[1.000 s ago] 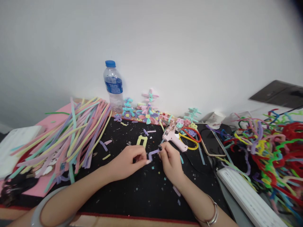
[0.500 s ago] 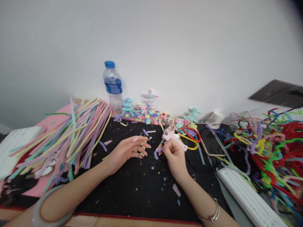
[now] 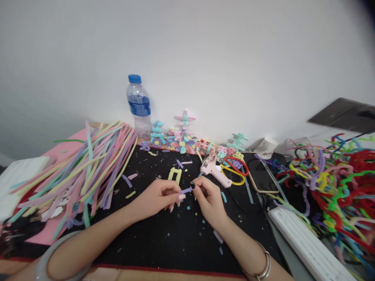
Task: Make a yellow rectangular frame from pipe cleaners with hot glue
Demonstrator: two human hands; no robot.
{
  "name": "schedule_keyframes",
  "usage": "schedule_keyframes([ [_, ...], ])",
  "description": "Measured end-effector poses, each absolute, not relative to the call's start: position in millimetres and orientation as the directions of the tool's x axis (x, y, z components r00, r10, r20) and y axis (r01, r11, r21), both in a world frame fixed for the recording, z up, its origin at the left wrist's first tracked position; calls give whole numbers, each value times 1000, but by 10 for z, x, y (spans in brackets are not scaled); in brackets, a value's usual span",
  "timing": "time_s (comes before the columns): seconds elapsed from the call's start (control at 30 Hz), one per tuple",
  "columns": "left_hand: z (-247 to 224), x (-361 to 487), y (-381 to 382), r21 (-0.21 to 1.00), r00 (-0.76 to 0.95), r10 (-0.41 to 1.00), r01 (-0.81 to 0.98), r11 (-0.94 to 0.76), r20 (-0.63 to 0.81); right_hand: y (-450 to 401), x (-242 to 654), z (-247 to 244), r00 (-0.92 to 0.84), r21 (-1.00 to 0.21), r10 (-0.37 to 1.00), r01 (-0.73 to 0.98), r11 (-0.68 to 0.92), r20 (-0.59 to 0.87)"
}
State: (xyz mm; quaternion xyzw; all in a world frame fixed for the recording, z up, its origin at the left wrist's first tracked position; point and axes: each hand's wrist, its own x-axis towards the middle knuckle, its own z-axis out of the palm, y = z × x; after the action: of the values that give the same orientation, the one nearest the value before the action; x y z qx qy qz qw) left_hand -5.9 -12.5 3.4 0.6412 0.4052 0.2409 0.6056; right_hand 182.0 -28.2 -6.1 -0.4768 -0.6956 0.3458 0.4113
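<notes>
Between my two hands is a short purple pipe cleaner [image 3: 185,191]. My left hand [image 3: 164,196] pinches its left end, and my right hand [image 3: 207,198] grips the other end between thumb and fingertips. Just beyond my left fingers, a pale yellow pipe-cleaner frame [image 3: 175,174] lies on the black mat [image 3: 152,246]. A pink glue gun [image 3: 215,170] rests past my right hand, beside scissors [image 3: 242,173] with red and yellow handles.
A heap of pastel pipe cleaners [image 3: 96,168] lies at left, a bright tangled pile [image 3: 345,195] at right. Along the wall stand a water bottle [image 3: 139,105] and several pipe-cleaner flowers [image 3: 182,145]. A phone [image 3: 262,175] and a white power strip [image 3: 310,242] lie at right.
My left hand has moved right and down, off the yellow frame, and closed on the purple pipe cleaner. My right hand has shifted slightly left, bringing the piece to it.
</notes>
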Motion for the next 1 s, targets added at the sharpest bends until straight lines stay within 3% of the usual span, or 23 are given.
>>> schedule_keyframes([
  [0.27, 31, -86, -120, 962, 528, 835, 271, 4, -153, -278, 1814, -35, -301, -812, 913, 436, 388, 274],
  [0.6, 38, -109, -109, 954, 687, 663, 186, 236, -298, -294, 1806, -24, -444, -822, 847, 337, 459, 291],
  [0.73, 9, -102, -116, 941, 679, 659, 159, 299, -324, -305, 1796, -25, -477, -823, 827, 310, 475, 298],
  [1.0, 34, -72, -145, 957, 603, 748, 112, 266, -279, -298, 1798, -10, -441, -823, 842, 318, 470, 311],
])
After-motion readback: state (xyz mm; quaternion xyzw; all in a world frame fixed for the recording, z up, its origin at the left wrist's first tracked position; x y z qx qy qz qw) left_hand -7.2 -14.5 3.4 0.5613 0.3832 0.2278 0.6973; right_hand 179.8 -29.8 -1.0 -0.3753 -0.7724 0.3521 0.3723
